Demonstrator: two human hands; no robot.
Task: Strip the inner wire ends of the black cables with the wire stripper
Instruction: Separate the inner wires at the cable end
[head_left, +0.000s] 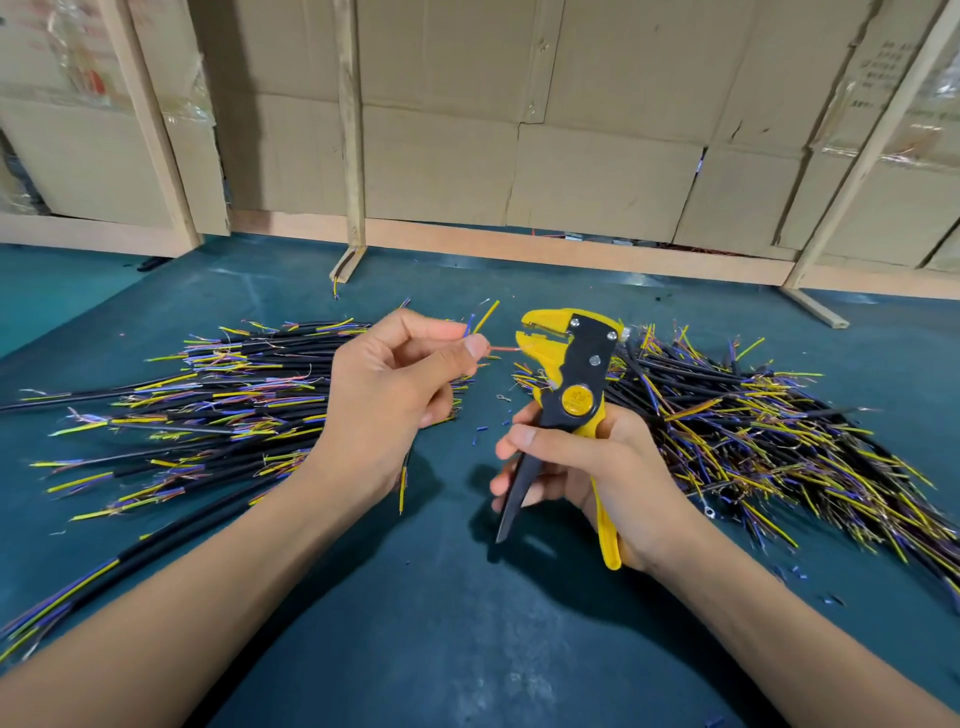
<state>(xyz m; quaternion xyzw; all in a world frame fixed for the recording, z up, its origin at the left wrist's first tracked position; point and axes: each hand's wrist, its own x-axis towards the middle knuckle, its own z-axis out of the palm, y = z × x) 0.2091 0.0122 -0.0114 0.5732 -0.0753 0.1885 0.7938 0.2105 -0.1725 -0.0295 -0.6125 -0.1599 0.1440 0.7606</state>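
My left hand (387, 379) pinches a black cable whose inner wires fan out past my fingers; its lower end (402, 486) hangs below my palm. A thin red inner wire (501, 348) runs from my thumb into the jaws of the yellow-and-black wire stripper (569, 364). My right hand (587, 467) grips the stripper's handles, jaws pointing up and left. A pile of black cables (218, 405) with yellow, blue and purple wire ends lies on the left. A second pile (753, 431) lies on the right.
The green table mat (452, 597) carries small blue bits of cut insulation (480, 430) between my hands. Cardboard boxes (597, 130) behind a wooden frame (353, 156) close off the back of the table.
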